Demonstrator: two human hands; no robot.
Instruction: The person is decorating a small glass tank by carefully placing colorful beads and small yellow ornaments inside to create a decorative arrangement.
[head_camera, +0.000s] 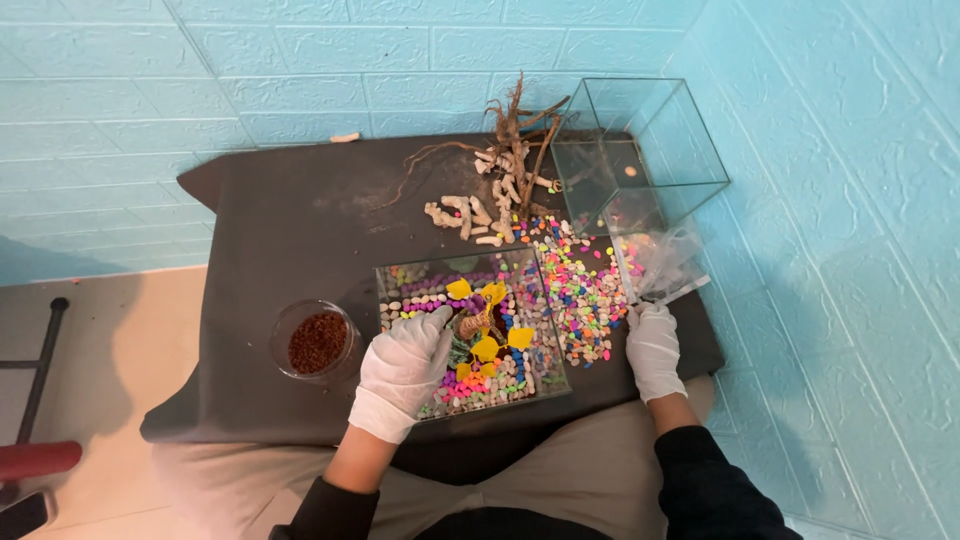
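The gloved left hand (405, 368) is closed around a yellow-leafed plastic plant (484, 330) inside the small glass tank (555, 375) of coloured pebbles. Right of the tank, the right hand (653, 347) pinches a clear plastic bag (660, 262) above loose pebbles (580, 285) on the worktop (290, 220).

Bright even indoor light, soft shadows, mild glare on glass tank (640, 150), sharp focus, slight wide-angle edge warp

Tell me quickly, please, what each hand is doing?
Left hand: closed on the yellow plastic plant.
Right hand: gripping the clear plastic bag.
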